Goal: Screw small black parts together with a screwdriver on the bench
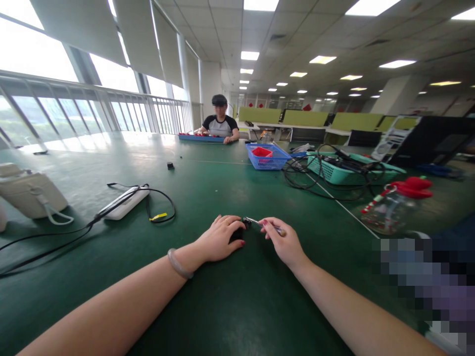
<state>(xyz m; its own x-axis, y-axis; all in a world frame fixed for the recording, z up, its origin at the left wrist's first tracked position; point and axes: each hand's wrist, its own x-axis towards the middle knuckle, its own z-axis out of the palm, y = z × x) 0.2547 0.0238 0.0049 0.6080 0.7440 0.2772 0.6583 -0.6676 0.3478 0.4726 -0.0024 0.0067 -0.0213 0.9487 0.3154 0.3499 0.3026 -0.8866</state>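
My left hand [218,239] rests on the green tabletop, its fingers closed around a small black object [238,233] that is mostly hidden beneath them. In my right hand [286,243] is a thin screwdriver [254,221], pinched near its handle. The metal shaft points left, and its tip meets the dark metallic end of the black object just beyond my left fingertips. What exactly the black object is cannot be made out. A pale bangle circles my left wrist.
A white power bank [128,201] with black cables lies left, beside a beige bag [33,193]. A blue basket [269,160], a green basket [326,170] with tangled cables and a red-lidded jar [389,212] stand right. Another person [220,123] sits across the table.
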